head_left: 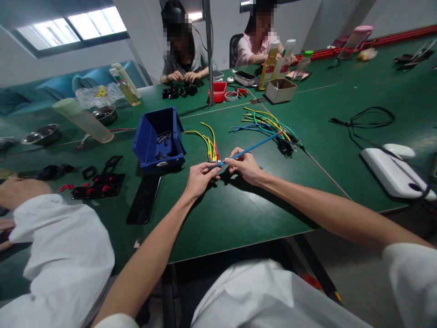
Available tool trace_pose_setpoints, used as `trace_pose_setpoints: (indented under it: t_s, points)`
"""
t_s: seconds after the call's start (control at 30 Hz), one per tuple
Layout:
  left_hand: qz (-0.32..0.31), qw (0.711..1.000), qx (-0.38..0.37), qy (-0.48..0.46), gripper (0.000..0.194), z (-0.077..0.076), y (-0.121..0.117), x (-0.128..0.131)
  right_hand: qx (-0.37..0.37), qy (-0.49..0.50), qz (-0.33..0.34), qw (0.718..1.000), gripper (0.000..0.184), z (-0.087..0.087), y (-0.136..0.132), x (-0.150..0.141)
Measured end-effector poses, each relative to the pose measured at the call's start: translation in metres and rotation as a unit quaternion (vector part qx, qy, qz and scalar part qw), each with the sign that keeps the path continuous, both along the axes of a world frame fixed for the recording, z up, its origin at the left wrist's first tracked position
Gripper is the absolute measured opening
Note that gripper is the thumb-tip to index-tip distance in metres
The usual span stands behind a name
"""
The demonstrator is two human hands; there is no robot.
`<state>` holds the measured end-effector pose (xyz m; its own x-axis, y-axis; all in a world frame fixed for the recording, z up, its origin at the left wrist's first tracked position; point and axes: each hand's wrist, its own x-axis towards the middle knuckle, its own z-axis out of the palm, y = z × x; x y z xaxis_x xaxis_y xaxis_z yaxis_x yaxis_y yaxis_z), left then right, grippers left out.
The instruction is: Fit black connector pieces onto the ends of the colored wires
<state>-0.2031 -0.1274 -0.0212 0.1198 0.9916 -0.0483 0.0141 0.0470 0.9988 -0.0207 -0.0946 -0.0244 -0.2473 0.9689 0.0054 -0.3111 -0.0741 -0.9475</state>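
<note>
Between my hands stretches a blue wire (255,146), its far end reaching toward a bundle of wires. My right hand (245,165) pinches the wire near its close end. A small black sleeve at that end is held in the fingertips of my left hand (201,178); how far it sits over the wire I cannot tell. Just beyond my fingers lie several yellow and red wires (212,145) with metal ends. The bundle of yellow, green and blue wires (266,122) rests farther back to the right. A blue bin (139,145) with small black sleeves (164,137) stands left of my hands.
A black phone (144,200) lies left of my left arm. Beside me a co-worker's white sleeve (64,246) reaches over black parts (102,182). A metal pole (209,54) rises behind. A white device (392,175) with a black cable lies right; two people sit opposite.
</note>
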Motion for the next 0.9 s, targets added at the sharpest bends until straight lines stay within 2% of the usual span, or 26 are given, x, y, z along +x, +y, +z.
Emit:
trace_pose_setpoints:
  t_s: [0.23, 0.9]
  points:
    - [0.004, 1.0, 0.006, 0.002, 0.045, 0.0012, 0.0009, -0.0015, -0.019, 0.017, 0.051, 0.998, 0.037, 0.004, -0.0031, 0.001]
    - [-0.009, 1.0, 0.001, -0.004, 0.043, 0.0019, 0.0005, -0.0033, -0.022, -0.002, 0.056, 0.998, 0.035, 0.0018, -0.0047, -0.0008]
